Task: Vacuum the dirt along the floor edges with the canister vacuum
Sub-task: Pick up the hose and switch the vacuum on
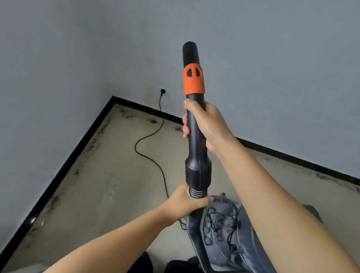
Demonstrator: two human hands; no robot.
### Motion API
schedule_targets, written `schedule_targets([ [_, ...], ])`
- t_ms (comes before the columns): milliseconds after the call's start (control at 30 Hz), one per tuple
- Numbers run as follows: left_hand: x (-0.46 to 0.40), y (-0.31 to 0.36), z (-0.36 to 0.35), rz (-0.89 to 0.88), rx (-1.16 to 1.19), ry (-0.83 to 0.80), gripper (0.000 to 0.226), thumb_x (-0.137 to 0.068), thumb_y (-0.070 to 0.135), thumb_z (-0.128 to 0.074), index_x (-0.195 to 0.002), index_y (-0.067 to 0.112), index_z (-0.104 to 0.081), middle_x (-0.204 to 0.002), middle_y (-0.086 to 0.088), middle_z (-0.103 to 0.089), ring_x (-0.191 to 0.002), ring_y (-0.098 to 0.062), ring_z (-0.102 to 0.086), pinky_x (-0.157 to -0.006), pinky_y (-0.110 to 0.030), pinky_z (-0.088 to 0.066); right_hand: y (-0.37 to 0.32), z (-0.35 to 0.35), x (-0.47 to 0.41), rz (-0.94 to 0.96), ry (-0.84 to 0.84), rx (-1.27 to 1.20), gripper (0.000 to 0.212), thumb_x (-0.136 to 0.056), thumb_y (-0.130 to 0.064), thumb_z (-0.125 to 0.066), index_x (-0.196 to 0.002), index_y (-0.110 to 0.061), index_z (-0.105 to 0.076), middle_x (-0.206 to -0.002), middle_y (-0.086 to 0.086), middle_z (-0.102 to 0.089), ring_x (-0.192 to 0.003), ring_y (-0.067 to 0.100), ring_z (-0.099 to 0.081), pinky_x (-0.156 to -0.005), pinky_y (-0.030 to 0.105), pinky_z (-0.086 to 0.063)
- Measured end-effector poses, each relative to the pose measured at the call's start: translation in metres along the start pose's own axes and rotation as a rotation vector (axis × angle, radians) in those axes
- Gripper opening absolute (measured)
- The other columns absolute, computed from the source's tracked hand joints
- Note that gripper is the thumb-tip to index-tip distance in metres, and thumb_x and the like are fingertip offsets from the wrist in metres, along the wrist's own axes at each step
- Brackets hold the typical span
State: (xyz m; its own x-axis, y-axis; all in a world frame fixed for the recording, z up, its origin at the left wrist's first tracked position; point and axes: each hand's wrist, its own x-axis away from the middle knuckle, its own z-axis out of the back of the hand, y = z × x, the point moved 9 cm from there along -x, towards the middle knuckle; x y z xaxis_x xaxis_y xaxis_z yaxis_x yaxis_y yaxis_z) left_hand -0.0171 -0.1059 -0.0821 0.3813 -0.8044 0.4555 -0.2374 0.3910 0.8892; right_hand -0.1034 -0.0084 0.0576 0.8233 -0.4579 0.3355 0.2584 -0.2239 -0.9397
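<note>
Black wand (194,124) gripped in both hands, canister (227,234) partly behind right forearm.

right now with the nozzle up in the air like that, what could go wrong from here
The power cord snakes across the floor between the canister and the corner dirt, so feet or the canister could snag it and tug the plug. The left hand grips the ribbed hose at its joint; pulling there may kink it.
</note>
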Motion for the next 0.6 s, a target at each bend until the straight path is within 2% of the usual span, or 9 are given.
schedule_targets([
  [67, 0.010, -0.008, 0.047, 0.016, 0.094, 0.131, 0.016, -0.082, 0.013, -0.070, -0.082, 0.004, -0.057, -0.076, -0.006, -0.056, -0.071, -0.013, -0.054, -0.070, -0.028, -0.047, 0.004, -0.052, -0.020, -0.002, -0.070, 0.046, 0.015, -0.095, -0.019, -0.058, -0.090, -0.009, -0.048, -0.064, 0.008, -0.053, -0.045, 0.019, -0.051, -0.050, 0.030, -0.049],
  [167, 0.030, -0.026, 0.121, 0.022, 0.213, 0.375, 0.016, -0.077, 0.013, -0.069, -0.079, 0.009, -0.054, -0.071, -0.004, -0.054, -0.064, -0.012, -0.051, -0.065, -0.026, -0.044, 0.037, -0.128, -0.043, -0.073, -0.182, 0.224, 0.025, -0.089, -0.023, -0.068, -0.098, -0.010, -0.048, -0.068, 0.006, -0.057, -0.051, 0.019, -0.056, -0.058, 0.033, -0.052],
  [233, 0.046, -0.042, 0.162, 0.027, 0.253, 0.498, 0.016, -0.078, 0.012, -0.068, -0.080, 0.009, -0.053, -0.070, -0.002, -0.056, -0.062, -0.010, -0.052, -0.061, -0.022, -0.045, 0.064, -0.171, -0.055, -0.115, -0.193, 0.299, 0.023, -0.087, -0.018, -0.068, -0.096, -0.011, -0.048, -0.065, 0.004, -0.057, -0.049, 0.017, -0.055, -0.056, 0.030, -0.049],
  [367, 0.081, -0.082, 0.223, 0.060, 0.309, 0.690, 0.016, -0.077, 0.012, -0.068, -0.079, 0.012, -0.052, -0.067, 0.001, -0.059, -0.061, -0.010, -0.054, -0.062, -0.024, -0.046, 0.102, -0.253, -0.071, -0.204, -0.247, 0.339, 0.015, -0.085, -0.010, -0.059, -0.087, -0.009, -0.045, -0.061, 0.007, -0.053, -0.043, 0.017, -0.050, -0.049, 0.025, -0.044],
  [433, 0.092, -0.099, 0.244, 0.081, 0.342, 0.738, 0.015, -0.076, 0.012, -0.067, -0.078, 0.012, -0.052, -0.066, 0.002, -0.058, -0.061, -0.011, -0.053, -0.061, -0.023, -0.045, 0.117, -0.291, -0.075, -0.235, -0.332, 0.363, 0.015, -0.085, -0.009, -0.058, -0.082, -0.010, -0.044, -0.060, 0.008, -0.051, -0.043, 0.019, -0.048, -0.048, 0.025, -0.043],
  [600, 0.087, -0.129, 0.277, 0.098, 0.426, 0.741, 0.024, -0.065, 0.024, -0.066, -0.079, 0.009, -0.053, -0.069, -0.001, -0.054, -0.064, -0.014, -0.050, -0.064, -0.028, -0.044, 0.148, -0.350, -0.087, -0.247, -0.533, 0.466, 0.014, -0.084, -0.009, -0.058, -0.077, -0.011, -0.046, -0.056, 0.007, -0.051, -0.045, 0.020, -0.048, -0.052, 0.027, -0.045],
])
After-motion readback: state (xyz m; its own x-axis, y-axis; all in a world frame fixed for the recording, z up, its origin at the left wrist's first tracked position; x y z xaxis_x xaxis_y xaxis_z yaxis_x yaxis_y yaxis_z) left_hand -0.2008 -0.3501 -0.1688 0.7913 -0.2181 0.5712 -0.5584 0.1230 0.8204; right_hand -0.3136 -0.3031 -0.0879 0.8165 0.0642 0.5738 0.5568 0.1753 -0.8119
